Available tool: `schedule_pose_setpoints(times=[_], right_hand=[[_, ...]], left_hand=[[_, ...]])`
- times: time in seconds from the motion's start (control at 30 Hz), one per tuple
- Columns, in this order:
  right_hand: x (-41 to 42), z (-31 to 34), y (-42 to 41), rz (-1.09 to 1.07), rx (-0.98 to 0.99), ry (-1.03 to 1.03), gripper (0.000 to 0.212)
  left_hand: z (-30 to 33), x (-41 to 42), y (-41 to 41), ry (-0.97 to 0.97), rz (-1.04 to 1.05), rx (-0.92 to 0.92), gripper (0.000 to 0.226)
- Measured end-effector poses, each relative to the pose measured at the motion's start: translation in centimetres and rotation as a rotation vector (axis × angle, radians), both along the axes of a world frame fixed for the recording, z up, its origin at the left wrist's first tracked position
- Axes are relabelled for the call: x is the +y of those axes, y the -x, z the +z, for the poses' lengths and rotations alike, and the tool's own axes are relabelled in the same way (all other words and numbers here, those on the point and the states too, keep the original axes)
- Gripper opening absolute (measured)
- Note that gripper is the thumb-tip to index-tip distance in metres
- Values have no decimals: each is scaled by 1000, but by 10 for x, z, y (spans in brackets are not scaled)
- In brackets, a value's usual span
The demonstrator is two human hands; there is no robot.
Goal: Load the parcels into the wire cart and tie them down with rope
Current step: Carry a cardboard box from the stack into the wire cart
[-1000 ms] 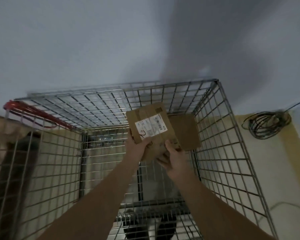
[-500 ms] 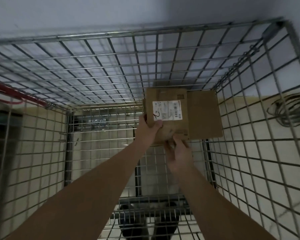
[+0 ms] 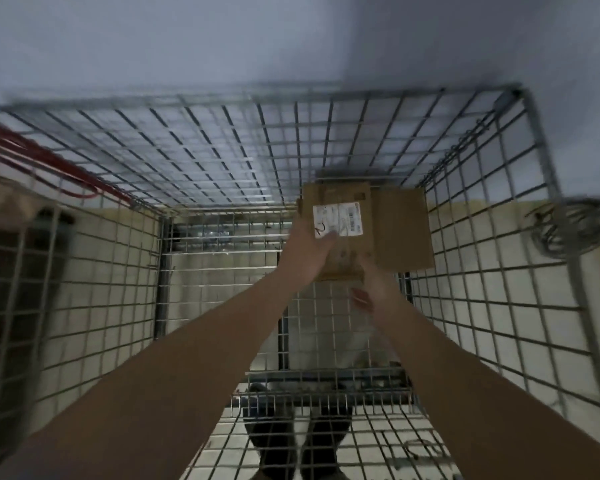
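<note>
A: Two parcels sit in the far right corner of the cart. The labelled parcel lies just beside the plain parcel, the two touching along one edge.

B: State of the hands?

A: The left hand grips the labelled parcel at its near left edge, thumb over the label. The right hand is off the box, just below its near edge. It is blurred, but the fingers look relaxed and hold nothing.

B: What has changed?

A: Half a second ago both hands gripped the near edge. The right one has now come away. The parcel also sits squarer and closer against the plain parcel than a second ago, when it was tilted.

B: Meaning for the task?

A: Judgement: placement of this parcel is nearly complete. It appears to rest on the cart floor, so one hand suffices. The left hand has yet to let go.

B: And the tie-down?

A: Not begun. A red rope hangs over the left rim. A dark coil lies on the floor outside the right wall. Whether more parcels remain to be loaded cannot be told from this view.
</note>
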State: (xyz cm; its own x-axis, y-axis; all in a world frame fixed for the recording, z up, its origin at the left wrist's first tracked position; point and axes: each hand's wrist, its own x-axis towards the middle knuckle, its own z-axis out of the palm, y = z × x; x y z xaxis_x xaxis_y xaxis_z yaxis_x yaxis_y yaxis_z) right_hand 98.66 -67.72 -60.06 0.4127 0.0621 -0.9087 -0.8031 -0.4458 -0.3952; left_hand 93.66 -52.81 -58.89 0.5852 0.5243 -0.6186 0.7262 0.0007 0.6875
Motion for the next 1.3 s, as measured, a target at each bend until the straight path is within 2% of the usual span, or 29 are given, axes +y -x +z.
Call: schedule_pose_setpoints(times=[0.07, 0.1, 0.23, 0.3, 0.37, 0.5, 0.67, 0.8, 0.9, 1.2, 1.3], right_hand=[[-1, 45, -11, 216, -147, 117, 79], [0, 75, -16, 334, -238, 156, 86], [12, 215, -36, 736, -559, 104, 85], [24, 288, -45, 944, -708, 127, 92], [37, 360, -53, 1113, -907, 182, 91], [53, 501, -43, 1244, -1190, 300, 90], [70, 626, 0, 1288, -1360, 333, 90], [85, 693, 54, 1361, -1497, 288, 91], [103, 726, 108, 1428, -1567, 185, 92], [174, 754, 338, 1719, -1643, -172, 94], [196, 764, 410, 1781, -1684, -235, 94]], left_hand=[[51, 5, 10, -72, -118, -21, 30], [81, 10, 15, -123, -185, -13, 28], [212, 41, 26, -404, -476, 78, 83], [281, 62, 27, -557, -566, 91, 91], [350, 80, 30, -702, -617, 50, 89], [481, 102, 55, -915, -616, -19, 90], [608, 115, 138, -1119, -524, -3, 95], [677, 114, 228, -1252, -399, 81, 94], [707, 105, 306, -1268, -261, 145, 93], [741, 86, 575, -1204, 125, 378, 92], [744, 87, 658, -1141, 267, 435, 99]])
